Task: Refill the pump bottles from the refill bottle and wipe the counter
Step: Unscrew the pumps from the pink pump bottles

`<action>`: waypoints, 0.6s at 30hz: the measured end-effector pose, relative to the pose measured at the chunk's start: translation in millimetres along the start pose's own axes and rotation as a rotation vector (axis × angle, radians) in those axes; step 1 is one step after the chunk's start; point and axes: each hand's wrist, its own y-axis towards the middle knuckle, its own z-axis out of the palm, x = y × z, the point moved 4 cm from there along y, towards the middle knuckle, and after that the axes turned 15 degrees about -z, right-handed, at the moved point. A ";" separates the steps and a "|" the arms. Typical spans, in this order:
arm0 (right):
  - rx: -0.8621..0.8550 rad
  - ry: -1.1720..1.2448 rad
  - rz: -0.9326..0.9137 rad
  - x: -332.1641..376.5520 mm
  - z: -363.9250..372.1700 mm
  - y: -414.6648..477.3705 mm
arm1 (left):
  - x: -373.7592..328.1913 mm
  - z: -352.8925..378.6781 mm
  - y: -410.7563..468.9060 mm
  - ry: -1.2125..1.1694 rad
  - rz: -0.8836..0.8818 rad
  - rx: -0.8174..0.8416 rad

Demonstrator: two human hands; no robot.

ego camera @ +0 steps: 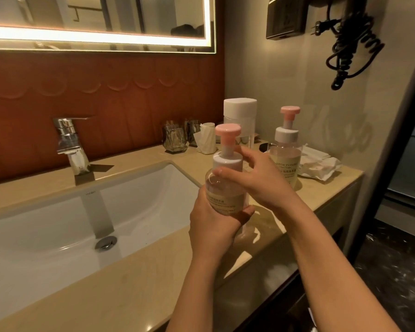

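Observation:
I hold a clear pump bottle point(222, 190) with a pink pump head and white collar above the beige counter point(139, 279), right of the sink. My left hand point(213, 226) grips its base from below. My right hand point(256, 178) wraps the white collar, thumb across the front. A second pump bottle point(286, 149) with the same pink head stands on the counter further right. Behind them stands the tall clear refill bottle point(241, 121) with a white cap. A crumpled white cloth point(319, 164) lies at the counter's far right.
A white sink basin point(58, 226) with a chrome tap point(70, 144) fills the left. Glass tumblers point(175, 138) and a wrapped white item point(206, 140) stand at the back wall. A wall-mounted hairdryer cord point(350, 49) hangs upper right. The counter edge drops to a dark floor on the right.

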 end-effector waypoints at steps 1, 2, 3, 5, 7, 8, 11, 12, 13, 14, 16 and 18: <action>-0.020 -0.033 0.011 -0.6 3.7 1.9 | -0.7 0.1 -0.4 -0.008 -0.001 0.004; -0.058 -0.089 0.020 -1.6 7.3 3.6 | -1.1 -0.2 -0.6 -0.021 -0.007 0.003; -0.110 -0.169 0.023 -2.3 9.5 4.9 | -0.8 -0.7 -0.8 -0.033 -0.015 0.002; -0.232 -0.320 0.000 -0.3 9.4 5.5 | -0.5 -1.2 -1.2 -0.030 -0.016 0.001; -0.284 -0.312 -0.030 1.5 6.9 4.3 | 0.3 -1.1 -1.0 -0.015 0.000 -0.002; -0.270 -0.256 -0.037 1.3 5.5 4.5 | 0.2 -1.3 -0.7 -0.013 0.006 -0.003; -0.121 -0.098 -0.028 2.5 -1.1 5.0 | 1.4 -0.5 -0.3 -0.011 0.006 0.011; -0.058 -0.042 -0.020 2.9 -3.1 5.3 | 1.5 -0.4 -0.3 -0.012 0.005 0.015; 0.003 0.015 -0.004 3.7 -4.6 5.5 | 1.4 -0.3 0.0 -0.012 0.006 0.018; 0.059 0.054 0.011 4.5 -5.9 5.8 | 1.0 -0.4 -0.3 -0.013 0.007 0.020; 0.152 0.047 0.037 7.9 -4.0 6.9 | 0.2 0.2 -0.9 -0.019 0.005 0.032; 0.181 -0.110 0.030 10.0 1.7 9.4 | 0.2 1.1 -1.5 -0.043 0.003 0.038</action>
